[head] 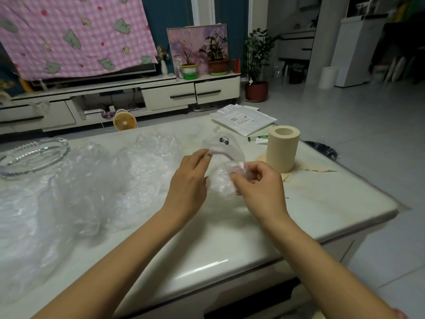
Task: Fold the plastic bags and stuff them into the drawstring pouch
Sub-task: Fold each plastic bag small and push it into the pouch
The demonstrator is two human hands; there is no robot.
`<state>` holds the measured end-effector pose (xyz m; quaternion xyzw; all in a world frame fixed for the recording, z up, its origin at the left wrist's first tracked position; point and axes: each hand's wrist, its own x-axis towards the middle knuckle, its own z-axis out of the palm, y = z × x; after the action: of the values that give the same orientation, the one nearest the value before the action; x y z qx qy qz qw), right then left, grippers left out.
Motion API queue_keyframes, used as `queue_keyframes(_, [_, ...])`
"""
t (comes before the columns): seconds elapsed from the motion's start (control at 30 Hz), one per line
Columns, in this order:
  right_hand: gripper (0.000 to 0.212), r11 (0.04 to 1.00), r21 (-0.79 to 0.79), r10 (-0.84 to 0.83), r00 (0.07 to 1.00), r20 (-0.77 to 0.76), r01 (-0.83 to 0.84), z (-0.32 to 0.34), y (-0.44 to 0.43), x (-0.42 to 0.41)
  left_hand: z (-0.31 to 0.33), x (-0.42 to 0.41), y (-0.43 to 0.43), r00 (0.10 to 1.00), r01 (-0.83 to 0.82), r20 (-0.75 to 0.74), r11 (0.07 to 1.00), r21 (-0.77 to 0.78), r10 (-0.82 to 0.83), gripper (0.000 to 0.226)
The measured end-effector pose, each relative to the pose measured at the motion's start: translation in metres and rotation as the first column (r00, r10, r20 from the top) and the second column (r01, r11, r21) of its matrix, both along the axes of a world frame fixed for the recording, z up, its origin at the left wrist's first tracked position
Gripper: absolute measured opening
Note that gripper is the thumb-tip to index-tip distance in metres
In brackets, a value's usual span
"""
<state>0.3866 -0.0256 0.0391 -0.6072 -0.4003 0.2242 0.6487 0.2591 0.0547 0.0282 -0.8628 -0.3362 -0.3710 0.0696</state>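
Dim, bluish indoor light here; white glare streak on the table (322, 203) near its front edge, soft blur throughout, wide-angle bending at the edges.

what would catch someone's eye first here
Mid-table, the left hand pinches the rim of a whitish pouch with a black print while the right hand grips a crumpled plastic bag beside it. A heap of clear plastic bags sprawls to their left; a paper roll stands upright to the right.
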Motion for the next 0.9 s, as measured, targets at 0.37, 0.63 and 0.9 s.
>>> queue_keyframes(0.37, [0.038,0.906,0.356,-0.421,0.428,0.8,0.226,-0.032,0.029,-0.012,-0.035,-0.014,-0.02,0.983,0.151,0.127,0.982,-0.113,-0.136,0.069])
queue_keyframes(0.63, [0.036,0.945,0.321,-0.286,0.316,0.905,-0.065,-0.048,0.054,0.001,-0.053,-0.021,-0.029,0.976,0.206,0.082,0.976,-0.066,-0.201,0.069])
queue_keyframes(0.9, [0.023,0.988,0.061,-0.093,0.225,0.97,0.145,-0.048,0.08,-0.024,-0.061,-0.026,-0.018,0.997,0.082,0.024,0.989,-0.123,-0.08,0.056])
